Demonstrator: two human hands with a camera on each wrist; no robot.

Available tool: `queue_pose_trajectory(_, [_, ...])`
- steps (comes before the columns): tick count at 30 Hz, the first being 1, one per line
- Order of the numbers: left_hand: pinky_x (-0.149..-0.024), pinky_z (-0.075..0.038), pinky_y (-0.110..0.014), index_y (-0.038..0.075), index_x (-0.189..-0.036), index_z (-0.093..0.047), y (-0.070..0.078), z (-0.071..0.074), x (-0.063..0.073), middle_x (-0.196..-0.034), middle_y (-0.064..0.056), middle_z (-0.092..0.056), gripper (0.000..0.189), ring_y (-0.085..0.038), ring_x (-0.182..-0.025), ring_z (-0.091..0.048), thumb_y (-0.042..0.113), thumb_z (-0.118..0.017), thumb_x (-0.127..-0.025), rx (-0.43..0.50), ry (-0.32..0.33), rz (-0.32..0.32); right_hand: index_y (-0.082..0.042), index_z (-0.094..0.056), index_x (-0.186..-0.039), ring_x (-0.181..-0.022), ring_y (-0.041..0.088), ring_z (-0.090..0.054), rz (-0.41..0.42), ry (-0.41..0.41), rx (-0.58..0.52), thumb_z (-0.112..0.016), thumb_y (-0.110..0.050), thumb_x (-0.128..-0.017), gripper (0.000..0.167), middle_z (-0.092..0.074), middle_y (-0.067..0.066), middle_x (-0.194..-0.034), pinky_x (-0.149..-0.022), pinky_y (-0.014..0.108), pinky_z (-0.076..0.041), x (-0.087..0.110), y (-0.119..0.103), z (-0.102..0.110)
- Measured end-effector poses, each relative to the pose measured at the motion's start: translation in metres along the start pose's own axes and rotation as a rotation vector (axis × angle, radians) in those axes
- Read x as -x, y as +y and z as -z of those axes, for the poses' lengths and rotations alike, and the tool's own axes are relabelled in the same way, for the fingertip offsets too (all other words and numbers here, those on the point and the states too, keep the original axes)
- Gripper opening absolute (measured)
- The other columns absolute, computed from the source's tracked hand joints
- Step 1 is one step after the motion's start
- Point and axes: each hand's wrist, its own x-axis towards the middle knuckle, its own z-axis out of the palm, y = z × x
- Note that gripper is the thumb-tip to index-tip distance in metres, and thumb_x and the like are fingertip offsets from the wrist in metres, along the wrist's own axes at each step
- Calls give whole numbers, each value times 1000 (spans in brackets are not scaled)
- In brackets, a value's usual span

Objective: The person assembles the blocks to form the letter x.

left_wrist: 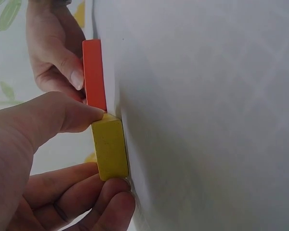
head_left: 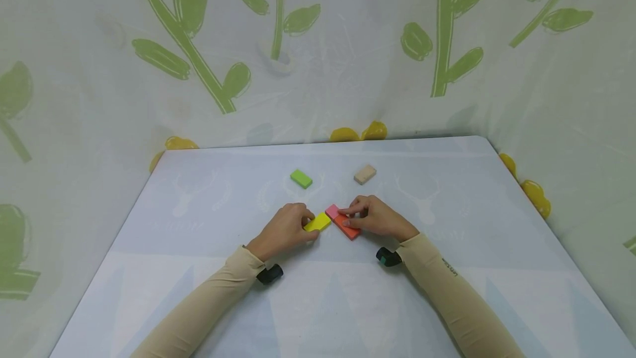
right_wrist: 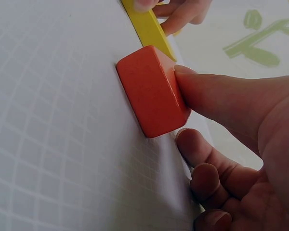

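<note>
A yellow block (head_left: 319,221) lies flat on the table, and my left hand (head_left: 284,227) pinches it between thumb and fingers. Just right of it, a pink block (head_left: 332,211) and a red block (head_left: 348,228) lie end to end in a slanting row. My right hand (head_left: 380,219) holds the red block, its thumb against one side, as the right wrist view shows. In the left wrist view the yellow block (left_wrist: 111,149) stands close to the red block (left_wrist: 94,74); whether they touch is hard to tell.
Farther back on the white-blue table (head_left: 208,297) lie a green block (head_left: 301,178) at left and a plain wooden block (head_left: 365,174) at right. A flower-patterned curtain (head_left: 338,87) hangs behind the table's back edge.
</note>
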Motion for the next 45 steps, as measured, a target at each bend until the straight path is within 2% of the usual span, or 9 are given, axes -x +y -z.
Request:
queue_pose_trajectory(16, [-67,-47,-24,2,-104,-80,2,1,-1,-80,-2,-65,29,-12,-73,-55,23,-81,-84,1,5,-31,-12,-73,-128,-94,19,-53,-9,1,-5,-78,-13,-92,36,-69,6,-103,-71,24,-43,-1,-1,0])
queue_pose_trajectory(45, [-70,-50,-26,2,-107,-79,4,2,-2,-83,-3,-67,30,-13,-75,-56,24,-80,-86,11,-20,-1,-13,-73,-128,-96,20,-52,-42,-2,-8,-78,-14,-92,37,-68,5,-104,-73,26,-44,-1,0,-1])
